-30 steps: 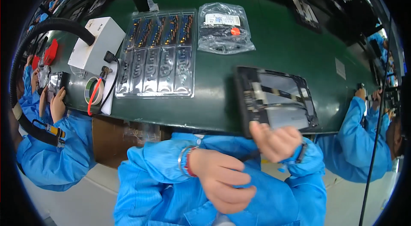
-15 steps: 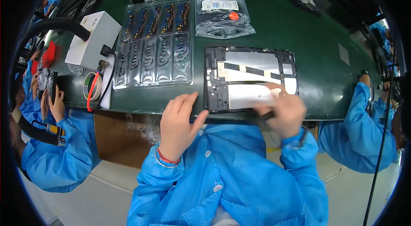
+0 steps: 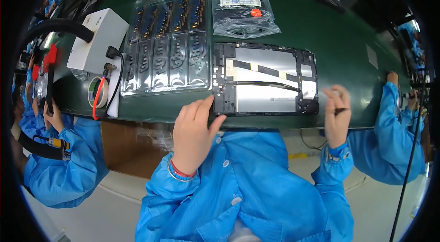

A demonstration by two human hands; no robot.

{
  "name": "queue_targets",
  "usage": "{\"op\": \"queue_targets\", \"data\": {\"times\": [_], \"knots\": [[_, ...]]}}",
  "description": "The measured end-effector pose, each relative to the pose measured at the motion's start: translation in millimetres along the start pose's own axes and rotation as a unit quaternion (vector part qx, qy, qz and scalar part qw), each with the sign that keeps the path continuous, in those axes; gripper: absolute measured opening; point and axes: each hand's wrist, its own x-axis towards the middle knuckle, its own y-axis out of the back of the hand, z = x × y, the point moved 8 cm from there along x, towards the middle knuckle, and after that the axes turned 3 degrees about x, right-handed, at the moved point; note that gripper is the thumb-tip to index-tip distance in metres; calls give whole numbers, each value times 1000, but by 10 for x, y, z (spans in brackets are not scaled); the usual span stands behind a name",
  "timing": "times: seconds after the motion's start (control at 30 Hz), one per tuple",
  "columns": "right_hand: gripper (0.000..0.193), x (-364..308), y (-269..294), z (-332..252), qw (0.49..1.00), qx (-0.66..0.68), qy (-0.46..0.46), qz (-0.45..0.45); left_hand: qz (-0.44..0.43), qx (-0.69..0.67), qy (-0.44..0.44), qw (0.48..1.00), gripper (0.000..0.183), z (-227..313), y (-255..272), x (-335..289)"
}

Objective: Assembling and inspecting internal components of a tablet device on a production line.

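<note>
Device: open tablet chassis (image 3: 266, 79), back cover off, lying flat on the green worktop (image 3: 321, 26) near its front edge, just ahead of the person's chest
Interior: silvery plates, a dark ribbon running diagonally across the upper half, black frame all round
Left hand (image 3: 192, 134): palm down at the worktop's front edge, fingers released and spread, fingertips touching the chassis at its lower left corner
Right hand (image 3: 337, 113): raised just beside the chassis's right edge, fingers pinched on a small dark tool (image 3: 340, 111); what kind of tool cannot be told
Tray: clear plastic blister tray (image 3: 167, 45) of dark elongated parts, lying just left of the chassis
Bag: clear plastic bag (image 3: 245, 8) with dark contents and a red dot, beyond the chassis
Box: white box (image 3: 98, 40) at the worktop's left end, black hose attached
Tape: roll of tape (image 3: 97, 93) beside the box
Neighbours: other people in blue sleeves at both sides
</note>
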Motion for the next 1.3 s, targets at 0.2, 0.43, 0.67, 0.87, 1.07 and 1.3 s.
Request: {"op": "queue_targets", "data": {"times": [0.2, 0.43, 0.67, 0.87, 1.07, 1.3], "knots": [[27, 766, -553, -437, 913, 377, 24, -154, 22, 69, -133, 988, 38, 349, 78, 600], [17, 1373, -1487, -647, 922, 246, 2, -298, 81, 227, -133, 961, 35, 155, -343, 1013], [21, 1341, -1740, -532, 926, 245, 25, -284, 84, 209, -103, 969, 35, 64, -442, 1070], [21, 1385, -1716, -636, 933, 271, 144, -186, 62, 219, -72, 971, 34, 46, -459, 1091], [21, 1391, -1780, -624, 939, 252, 108, -209, 69, 206, -68, 974, 32, 9, -470, 1097], [20, 1367, -1805, -617, 943, 226, 113, -219, 79, 200, -70, 974, 31, 16, -474, 1087]]}}
